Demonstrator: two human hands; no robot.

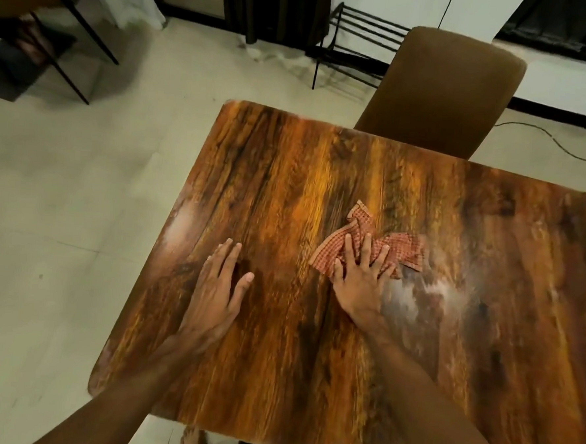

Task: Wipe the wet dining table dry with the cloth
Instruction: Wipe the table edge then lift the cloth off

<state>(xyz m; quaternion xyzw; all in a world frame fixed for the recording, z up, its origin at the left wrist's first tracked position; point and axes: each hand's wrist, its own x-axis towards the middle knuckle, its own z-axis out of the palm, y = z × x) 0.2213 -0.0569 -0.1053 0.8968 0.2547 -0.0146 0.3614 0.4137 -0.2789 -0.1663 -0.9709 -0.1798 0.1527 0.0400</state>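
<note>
Across most of the downward view spreads the wood-grain surface (pixel 287 173), rounded corners toward the pale floor (pixel 79 208); a brown chair (pixel 443 93) stands tucked at its far edge. A pale, cloudy sheen (pixel 431 292) just right of the right hand reads as moisture not yet taken up, though glare cannot be ruled out. Left hand (pixel 215 296): flat on bare wood, fingers (pixel 229 255) straight, holding nothing, apparently a brace. Right hand (pixel 360 281): palm down, fingers (pixel 365 247) spread and extended, pressing the cloth (pixel 399 249) onto the surface rather than clutching it. The cloth, a small red-checked piece, lies crumpled near mid-surface, partly beneath those fingers, one corner pointing toward the far edge. Judged by its folds it is light, thin and limp; it will likely bunch or slip out under weak pressure, so a flat palm over its middle, or its loose edges gathered into the fist, should steer it best.
</note>
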